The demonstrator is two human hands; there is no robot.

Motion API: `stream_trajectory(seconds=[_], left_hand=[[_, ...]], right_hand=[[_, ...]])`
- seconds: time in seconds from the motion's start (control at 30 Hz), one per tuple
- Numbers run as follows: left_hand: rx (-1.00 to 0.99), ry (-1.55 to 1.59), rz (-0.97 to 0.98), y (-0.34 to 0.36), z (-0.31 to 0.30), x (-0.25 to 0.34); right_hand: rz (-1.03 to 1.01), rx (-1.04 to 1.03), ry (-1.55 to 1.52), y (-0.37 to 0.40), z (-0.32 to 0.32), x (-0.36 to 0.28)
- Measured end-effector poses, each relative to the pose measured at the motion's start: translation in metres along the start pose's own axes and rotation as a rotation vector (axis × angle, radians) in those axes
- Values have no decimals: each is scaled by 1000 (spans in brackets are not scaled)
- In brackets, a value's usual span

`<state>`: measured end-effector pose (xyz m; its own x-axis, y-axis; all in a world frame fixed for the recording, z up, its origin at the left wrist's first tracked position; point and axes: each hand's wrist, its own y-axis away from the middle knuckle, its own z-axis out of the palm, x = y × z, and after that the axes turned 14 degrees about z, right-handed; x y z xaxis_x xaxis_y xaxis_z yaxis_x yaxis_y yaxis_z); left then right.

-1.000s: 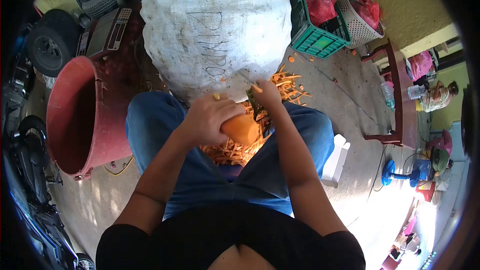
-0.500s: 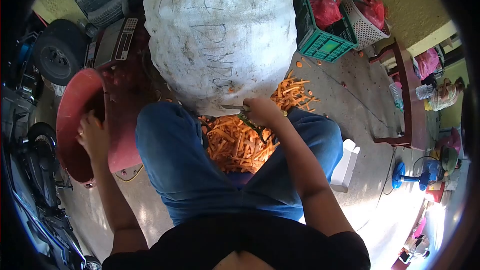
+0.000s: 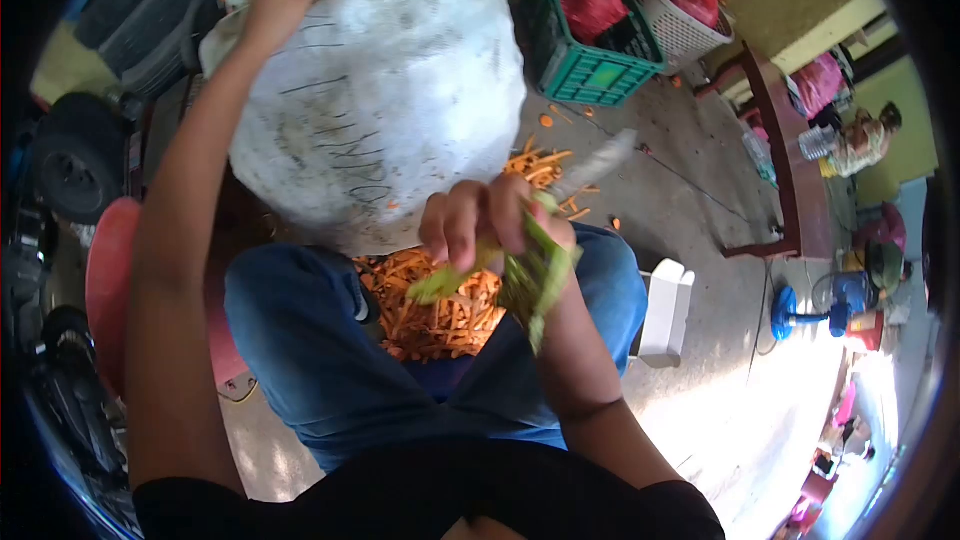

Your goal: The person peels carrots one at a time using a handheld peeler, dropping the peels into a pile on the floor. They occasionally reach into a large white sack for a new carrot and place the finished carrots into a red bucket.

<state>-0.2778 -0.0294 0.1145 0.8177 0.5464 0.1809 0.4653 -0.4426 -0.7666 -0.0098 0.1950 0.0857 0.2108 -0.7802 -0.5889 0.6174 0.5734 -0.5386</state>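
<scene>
1. Nearest, between the knees in blue jeans [image 3: 300, 360]: a heap of orange peelings [image 3: 440, 312] on the floor.
2. Just above that heap: right hand [image 3: 490, 225] raised, fingers curled tight round a knife [image 3: 598, 162]. Grey blade blurred, pointing up and to the right. Limp green strips [image 3: 545, 280] dangling from the grip.
3. Behind, close against the knees: a bulging white sack [image 3: 400, 90], dirty, with dark handwriting down its side.
4. Up at the sack's bunched top: left hand [image 3: 275, 0], arm stretched out, fingers closed on the cloth.
5. Farther right, on the floor: a green crate [image 3: 590, 75].
</scene>
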Motion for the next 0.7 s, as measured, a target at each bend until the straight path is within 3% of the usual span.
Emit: stream_trajectory(seconds=[0.03,0.1,0.17,0.23,0.27,0.3,0.37,0.43,0.5,0.53,0.6,0.7], left_hand=[[-24,21,-45,-7,11,-16],[-254,-150,-332,-19,17,-29],[-599,-56,-531,-30,20,-77],[-607,-84,-255,-24,27,-78],[-607,-102,-370,-30,25,-55],[-609,-95,-369,-33,27,-56],[-602,-348,-135,-34,31,-64],[-657,-370,-171,-36,35,-49],[-595,-743,16,-32,39,-39],[-596,-744,15,-33,40,-35],[-635,-364,-179,-36,36,-33],[-573,-273,-118,-33,35,-42]], right_hand=[[-114,-69,28,-7,19,-7],[-206,-353,105,-23,39,-16],[-175,-451,27,-22,55,-28],[-272,-415,42,-23,60,-38],[-360,-401,50,-23,61,-41],[-360,-394,54,-23,63,-42],[-516,-379,84,-21,67,-41],[-521,-390,117,-22,65,-44],[-524,-403,157,-23,61,-48],[-521,-408,177,-23,59,-48],[-517,-425,224,-23,53,-51],[-526,-454,301,-24,49,-53]])
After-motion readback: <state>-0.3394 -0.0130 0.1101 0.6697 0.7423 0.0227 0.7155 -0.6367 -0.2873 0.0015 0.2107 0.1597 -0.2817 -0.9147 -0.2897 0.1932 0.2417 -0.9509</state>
